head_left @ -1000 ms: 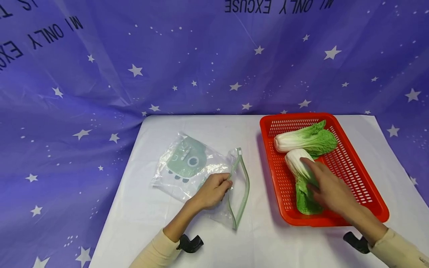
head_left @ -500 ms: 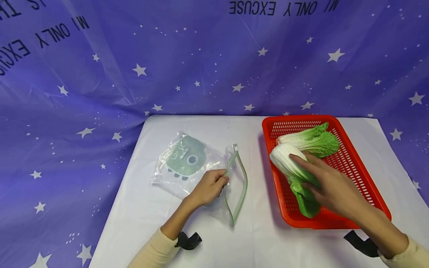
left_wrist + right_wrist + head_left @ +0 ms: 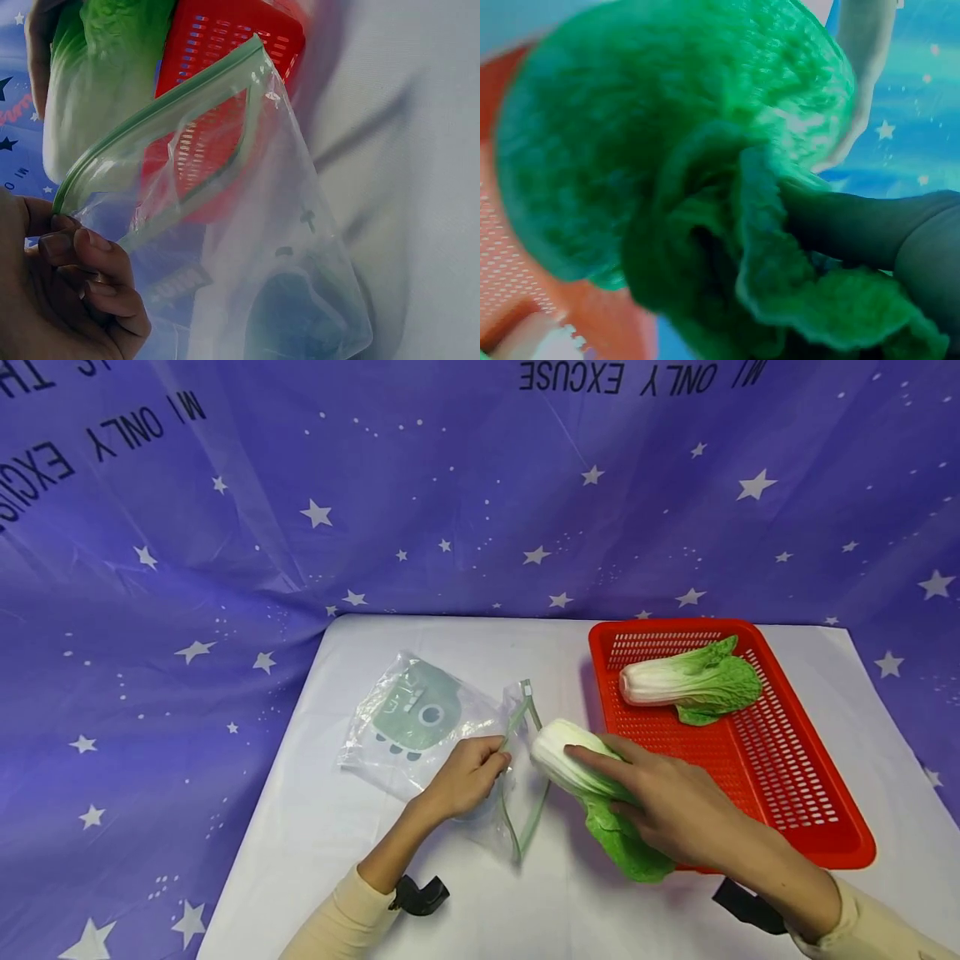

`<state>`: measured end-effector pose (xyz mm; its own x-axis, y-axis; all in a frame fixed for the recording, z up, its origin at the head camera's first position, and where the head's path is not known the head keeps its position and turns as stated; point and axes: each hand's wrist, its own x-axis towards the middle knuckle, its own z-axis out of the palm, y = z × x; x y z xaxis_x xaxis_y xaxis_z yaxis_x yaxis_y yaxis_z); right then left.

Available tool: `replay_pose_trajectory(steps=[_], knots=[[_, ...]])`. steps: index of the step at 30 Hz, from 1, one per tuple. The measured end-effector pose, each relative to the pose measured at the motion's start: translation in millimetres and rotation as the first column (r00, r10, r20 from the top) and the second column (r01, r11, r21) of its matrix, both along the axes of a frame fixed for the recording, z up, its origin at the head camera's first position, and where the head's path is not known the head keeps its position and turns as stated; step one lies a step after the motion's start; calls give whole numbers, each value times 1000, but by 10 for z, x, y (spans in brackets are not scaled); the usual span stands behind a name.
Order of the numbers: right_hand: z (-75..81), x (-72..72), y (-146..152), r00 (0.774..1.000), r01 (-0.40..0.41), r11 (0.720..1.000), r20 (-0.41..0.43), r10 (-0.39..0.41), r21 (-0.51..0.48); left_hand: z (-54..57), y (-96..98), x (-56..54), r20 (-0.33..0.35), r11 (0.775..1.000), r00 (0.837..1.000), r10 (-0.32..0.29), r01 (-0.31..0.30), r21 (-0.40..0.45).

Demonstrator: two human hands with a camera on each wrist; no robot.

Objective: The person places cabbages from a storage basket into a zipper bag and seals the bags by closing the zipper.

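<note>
My left hand pinches the green zip edge of a clear zip bag with a dinosaur-like print. The bag's mouth gapes toward the right, as the left wrist view shows at its green rim. In my right hand I grip a napa cabbage by its side, white base pointing at the bag's mouth, leaves hanging toward me. Its base overlaps the far zip edge in the head view. Crinkled green leaves fill most of the right wrist view. A second napa cabbage lies in the red basket.
The red basket, low and perforated, stands on the right of the white-covered table. Behind the table hangs a purple cloth with stars and lettering. Each wrist wears a black mount.
My right hand has lifted one napa cabbage out of the basket and carried it left to the bag's mouth. The left hand has stayed at the zip edge.
</note>
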<state>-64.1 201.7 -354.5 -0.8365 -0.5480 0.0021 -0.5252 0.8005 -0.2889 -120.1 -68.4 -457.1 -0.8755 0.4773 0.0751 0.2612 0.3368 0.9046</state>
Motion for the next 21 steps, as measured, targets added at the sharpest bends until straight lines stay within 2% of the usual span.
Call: replay_pose_trajectory(steps=[7,13,21], knots=[[13,-38,-269,999,-51,993,8,51,104,-5,-7,-1,-48,999,999,24,-22,48],[-1,-61,-469,999,-45,987,2,45,154,-8,-18,0,-57,995,998,30,-24,93],[-105,-136,-694,999,-37,979,7,37,202,41,-18,27,-68,996,998,16,-10,88]])
